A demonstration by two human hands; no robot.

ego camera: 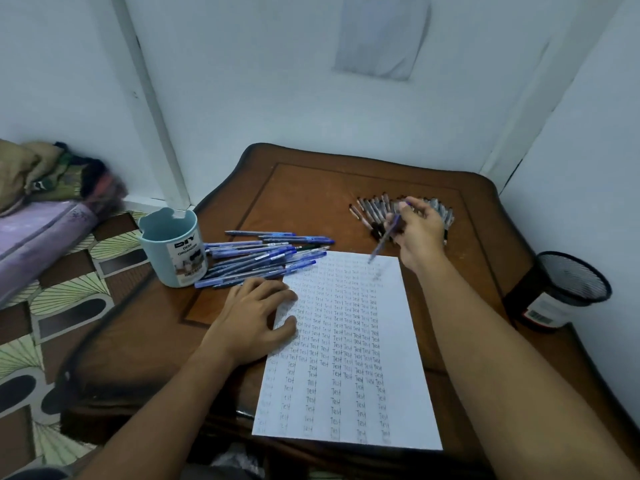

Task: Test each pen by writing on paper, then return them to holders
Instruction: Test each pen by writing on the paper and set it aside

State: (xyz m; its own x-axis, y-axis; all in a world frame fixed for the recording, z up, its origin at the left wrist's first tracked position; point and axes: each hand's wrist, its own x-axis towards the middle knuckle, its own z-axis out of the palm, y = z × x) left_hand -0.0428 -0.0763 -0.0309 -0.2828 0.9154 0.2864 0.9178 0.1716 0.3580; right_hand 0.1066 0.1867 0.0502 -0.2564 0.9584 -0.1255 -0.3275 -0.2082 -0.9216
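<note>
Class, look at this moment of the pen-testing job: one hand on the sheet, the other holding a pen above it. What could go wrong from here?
1. The paper is almost filled with "Test" at the top, so a new mark from the pen in the right hand may be hard to tell apart.
2. The black mesh holder stands at the table's right edge; the right forearm could knock it off.
3. The blue pens lie loose beside the left hand and might roll.

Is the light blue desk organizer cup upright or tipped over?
Upright: the cup stands on its base at the table's left edge, open mouth facing up.
</note>
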